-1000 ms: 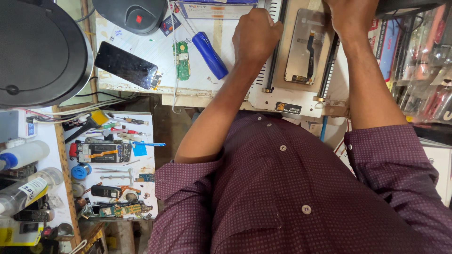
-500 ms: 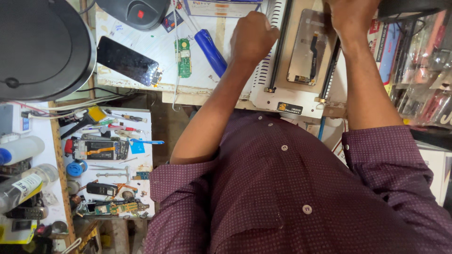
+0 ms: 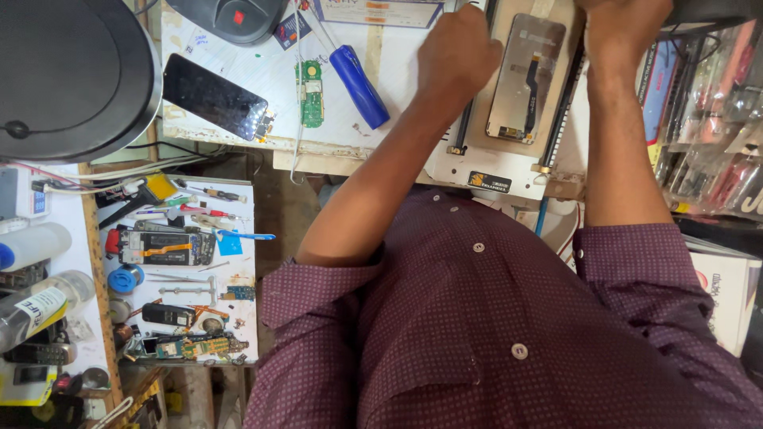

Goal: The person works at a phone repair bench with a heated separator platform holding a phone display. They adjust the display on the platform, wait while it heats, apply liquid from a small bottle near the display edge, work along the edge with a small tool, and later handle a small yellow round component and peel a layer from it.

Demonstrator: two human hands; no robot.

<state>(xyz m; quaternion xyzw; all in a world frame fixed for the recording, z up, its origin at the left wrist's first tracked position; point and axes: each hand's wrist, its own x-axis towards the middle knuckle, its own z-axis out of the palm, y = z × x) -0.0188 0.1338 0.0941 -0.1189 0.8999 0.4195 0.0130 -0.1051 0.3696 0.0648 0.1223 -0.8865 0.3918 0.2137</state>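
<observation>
A phone display panel (image 3: 526, 78) with a flex cable lies on a white plate machine (image 3: 509, 163) between two black rails. My left hand (image 3: 457, 56) is curled into a fist at the machine's left rail, next to the panel. Whatever is inside the fist is hidden. My right hand (image 3: 624, 24) is at the panel's top right corner, with its fingers cut off by the frame's top edge. A blue-handled screwdriver (image 3: 358, 83) lies just left of my left hand, beside a small green circuit board (image 3: 311, 94).
A black phone (image 3: 214, 97) lies on the white mat (image 3: 262, 127). A lower white shelf (image 3: 238, 270) carries an opened phone (image 3: 163, 246), tweezers and boards. A round black lamp head (image 3: 71, 75) sits at the left, with bottles (image 3: 36, 302) below it. Packaged parts (image 3: 715, 143) hang at the right.
My left hand has shifted slightly right and up, closer to the machine's left rail. The view has drifted a little; my right hand stays at the panel's top.
</observation>
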